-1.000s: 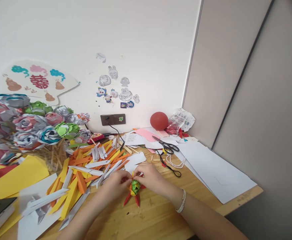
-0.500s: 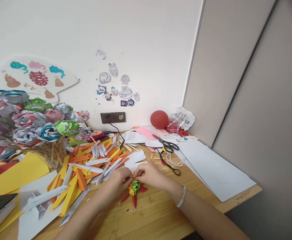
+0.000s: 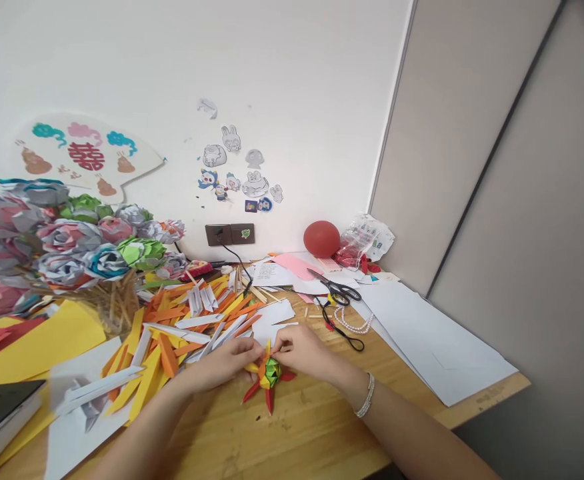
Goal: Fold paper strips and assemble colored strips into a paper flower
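Observation:
A small folded paper piece [image 3: 270, 375], green and yellow in the middle with red and orange points, rests low over the wooden desk [image 3: 317, 427]. My left hand [image 3: 222, 367] grips its left side. My right hand [image 3: 302, 351] pinches its top right edge with the fingertips; a pearl bracelet [image 3: 365, 396] circles that wrist. Just behind my hands lies a heap of folded orange, yellow and white paper strips [image 3: 192, 327].
Black scissors [image 3: 337, 288] and a pearl string [image 3: 355, 324] lie behind my right hand. White sheets [image 3: 422, 340] cover the desk's right side. A bunch of paper flowers [image 3: 67, 247] stands at the left, yellow paper [image 3: 37, 343] below it. A red ball [image 3: 321, 239] sits by the wall.
The paper piece and both hands have stayed in about the same spot; my fingers have shifted slightly on it and the piece has turned a little. The camera has drifted a bit.

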### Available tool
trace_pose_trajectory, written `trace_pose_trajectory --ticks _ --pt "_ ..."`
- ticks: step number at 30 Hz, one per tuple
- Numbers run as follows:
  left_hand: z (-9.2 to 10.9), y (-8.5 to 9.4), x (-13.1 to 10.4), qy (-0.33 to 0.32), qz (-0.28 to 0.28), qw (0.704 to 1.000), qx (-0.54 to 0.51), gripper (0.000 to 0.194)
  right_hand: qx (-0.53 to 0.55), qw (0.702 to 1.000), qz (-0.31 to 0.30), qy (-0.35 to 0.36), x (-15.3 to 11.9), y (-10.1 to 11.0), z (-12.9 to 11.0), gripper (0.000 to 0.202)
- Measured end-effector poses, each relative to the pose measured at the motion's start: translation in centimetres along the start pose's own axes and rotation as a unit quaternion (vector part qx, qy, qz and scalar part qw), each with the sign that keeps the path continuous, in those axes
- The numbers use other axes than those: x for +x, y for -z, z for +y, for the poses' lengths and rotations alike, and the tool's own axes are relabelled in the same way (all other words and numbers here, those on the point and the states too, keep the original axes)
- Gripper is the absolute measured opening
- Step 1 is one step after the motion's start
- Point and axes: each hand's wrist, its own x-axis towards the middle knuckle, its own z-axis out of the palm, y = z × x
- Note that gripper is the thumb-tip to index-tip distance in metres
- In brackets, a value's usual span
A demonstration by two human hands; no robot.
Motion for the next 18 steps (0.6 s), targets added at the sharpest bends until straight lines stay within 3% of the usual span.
trace_pose_trajectory --ticks 6,12,18 --pt "-0.9 -0.8 0.5 0.052 0.007 0.991 -0.126 0.034 -0.047 0.998 0.009 0.032 -0.1 0.1 -0.7 0.013" --pt "-1.3 -0.7 0.8 0.03 0.031 0.993 -0.113 0.033 -0.079 0.986 0.03 0.146 0.0 0.0 -0.3 0.012" --pt "-1.4 -0.9 1.3 0.017 0.096 0.992 -0.08 0.037 -0.137 0.957 -0.024 0.253 0.3 0.5 -0.3 0.018"
